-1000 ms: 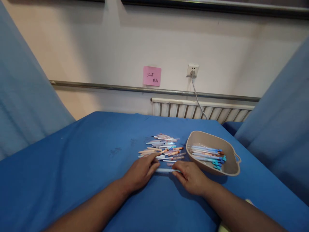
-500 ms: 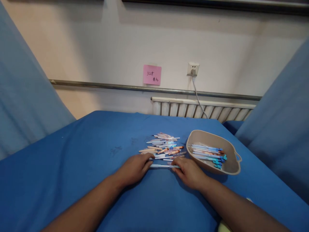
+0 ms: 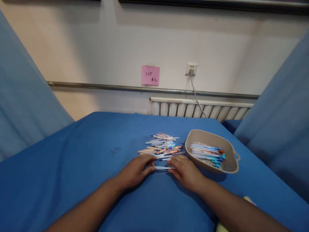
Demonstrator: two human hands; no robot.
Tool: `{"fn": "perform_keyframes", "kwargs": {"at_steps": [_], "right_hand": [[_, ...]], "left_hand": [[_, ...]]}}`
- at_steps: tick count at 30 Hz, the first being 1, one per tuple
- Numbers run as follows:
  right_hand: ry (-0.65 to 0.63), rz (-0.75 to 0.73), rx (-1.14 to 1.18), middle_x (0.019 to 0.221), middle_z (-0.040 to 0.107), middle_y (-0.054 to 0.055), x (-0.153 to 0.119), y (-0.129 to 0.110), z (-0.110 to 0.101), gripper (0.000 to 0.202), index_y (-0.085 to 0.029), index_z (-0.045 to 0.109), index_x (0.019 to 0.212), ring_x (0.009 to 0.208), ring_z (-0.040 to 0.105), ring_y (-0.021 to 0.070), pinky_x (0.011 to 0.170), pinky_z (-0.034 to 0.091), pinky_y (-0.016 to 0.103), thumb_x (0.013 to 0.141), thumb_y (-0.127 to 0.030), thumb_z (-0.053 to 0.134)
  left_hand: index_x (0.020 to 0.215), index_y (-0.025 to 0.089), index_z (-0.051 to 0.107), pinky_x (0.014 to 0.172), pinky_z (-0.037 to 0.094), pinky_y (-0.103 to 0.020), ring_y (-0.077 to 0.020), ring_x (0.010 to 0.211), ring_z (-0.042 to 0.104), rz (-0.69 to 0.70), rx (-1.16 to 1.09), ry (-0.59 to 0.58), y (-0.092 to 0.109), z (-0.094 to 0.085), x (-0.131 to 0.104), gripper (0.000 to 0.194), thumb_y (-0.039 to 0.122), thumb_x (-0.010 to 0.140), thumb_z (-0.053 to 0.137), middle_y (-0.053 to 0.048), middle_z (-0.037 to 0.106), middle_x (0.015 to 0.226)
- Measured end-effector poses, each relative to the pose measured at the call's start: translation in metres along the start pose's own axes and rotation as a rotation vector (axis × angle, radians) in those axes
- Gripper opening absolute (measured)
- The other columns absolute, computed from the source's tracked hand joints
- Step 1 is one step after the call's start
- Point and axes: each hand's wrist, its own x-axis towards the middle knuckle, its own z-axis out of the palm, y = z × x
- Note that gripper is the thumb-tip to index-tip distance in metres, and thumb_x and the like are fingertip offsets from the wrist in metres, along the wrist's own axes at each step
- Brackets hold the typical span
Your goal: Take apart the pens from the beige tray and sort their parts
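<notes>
My left hand (image 3: 139, 168) is closed in a pinch on the left end of a pale blue pen (image 3: 159, 168). A thin white stick, like a refill, juts from the pen's right side toward my right hand (image 3: 186, 170). The fingers of that hand are closed around the stick's far end and hide what covers it. Both hands rest low over the blue cloth, a short gap apart. Just beyond them lies a loose pile of pen parts (image 3: 154, 148): peach and pale blue barrels, white refills and printed clear pieces.
A beige basket (image 3: 235, 167) with several assembled pens (image 3: 205, 157) stands right of the pile. Blue cloth (image 3: 79, 154) covers the table. Behind are a radiator (image 3: 172, 108), a metal rail (image 3: 108, 87) and a plugged socket (image 3: 191, 69). Curtains (image 3: 21, 83) hang at both sides.
My hands have come closer together along the pen, and less of it shows between them. My left hand has shifted slightly right. The pile and basket stay as they were.
</notes>
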Motion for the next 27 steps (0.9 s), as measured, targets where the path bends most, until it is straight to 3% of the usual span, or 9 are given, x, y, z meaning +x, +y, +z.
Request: {"fn": "perform_keyframes", "kwargs": {"at_steps": [3, 9, 12, 16, 18, 23, 27], "right_hand": [[-0.068, 0.020, -0.062, 0.087, 0.065, 0.006, 0.003, 0.000, 0.002, 0.023, -0.019, 0.064, 0.089, 0.088, 0.057, 0.0192, 0.082, 0.041, 0.031, 0.093, -0.026, 0.042], [0.073, 0.044, -0.012, 0.117, 0.058, 0.010, -0.002, 0.006, -0.002, 0.030, -0.017, 0.055, 0.118, 0.109, 0.051, 0.0219, 0.094, 0.039, 0.033, 0.089, -0.021, 0.049], [0.055, 0.054, -0.042, 0.119, 0.058, 0.011, -0.013, 0.006, -0.017, 0.031, -0.016, 0.055, 0.118, 0.109, 0.052, 0.0231, 0.095, 0.039, 0.035, 0.088, -0.020, 0.048], [-0.128, 0.266, -0.198, 0.094, 0.067, 0.014, -0.028, 0.009, -0.034, 0.020, -0.014, 0.064, 0.098, 0.087, 0.062, 0.0266, 0.082, 0.046, 0.037, 0.082, -0.016, 0.053], [-0.187, 0.297, -0.273, 0.091, 0.068, 0.016, -0.030, 0.011, -0.035, 0.019, -0.013, 0.066, 0.093, 0.086, 0.063, 0.0283, 0.081, 0.046, 0.037, 0.077, -0.012, 0.056], [-0.154, 0.313, -0.389, 0.097, 0.067, 0.019, -0.024, 0.013, -0.020, 0.030, -0.011, 0.062, 0.105, 0.092, 0.063, 0.0294, 0.082, 0.045, 0.037, 0.078, -0.006, 0.050], [-0.150, 0.321, -0.416, 0.099, 0.066, 0.016, -0.018, 0.014, -0.015, 0.033, -0.013, 0.056, 0.114, 0.091, 0.063, 0.0264, 0.080, 0.045, 0.034, 0.084, -0.009, 0.043]], "left_hand": [[0.100, 0.021, 0.059, 0.076, 0.043, -0.029, -0.0195, 0.086, 0.057, -0.002, 0.063, -0.015, -0.002, -0.004, -0.001, 0.019, 0.030, 0.086, 0.051, -0.004, 0.064, 0.094], [0.104, 0.021, 0.060, 0.080, 0.044, -0.030, -0.0202, 0.089, 0.059, -0.063, 0.106, 0.007, -0.016, -0.022, -0.008, 0.024, 0.032, 0.083, 0.053, -0.004, 0.064, 0.098], [0.108, 0.022, 0.058, 0.086, 0.044, -0.033, -0.0218, 0.098, 0.057, -0.027, 0.095, 0.042, -0.014, -0.020, -0.008, 0.027, 0.033, 0.084, 0.053, -0.006, 0.063, 0.108], [0.111, 0.022, 0.057, 0.091, 0.043, -0.037, -0.0227, 0.104, 0.055, 0.033, 0.099, 0.089, -0.006, -0.006, -0.006, 0.026, 0.030, 0.086, 0.051, -0.007, 0.061, 0.112], [0.112, 0.022, 0.055, 0.093, 0.043, -0.038, -0.0224, 0.106, 0.054, 0.085, 0.102, 0.099, 0.000, 0.003, -0.004, 0.026, 0.026, 0.087, 0.051, -0.007, 0.061, 0.113], [0.118, 0.023, 0.052, 0.101, 0.036, -0.040, -0.0216, 0.115, 0.048, 0.263, 0.132, -0.008, 0.024, 0.026, 0.002, 0.030, 0.020, 0.088, 0.051, -0.006, 0.056, 0.124], [0.127, 0.023, 0.046, 0.106, 0.031, -0.043, -0.0251, 0.129, 0.036, 0.304, 0.220, -0.068, 0.034, 0.044, 0.011, 0.040, 0.024, 0.088, 0.052, -0.005, 0.042, 0.141]]}}
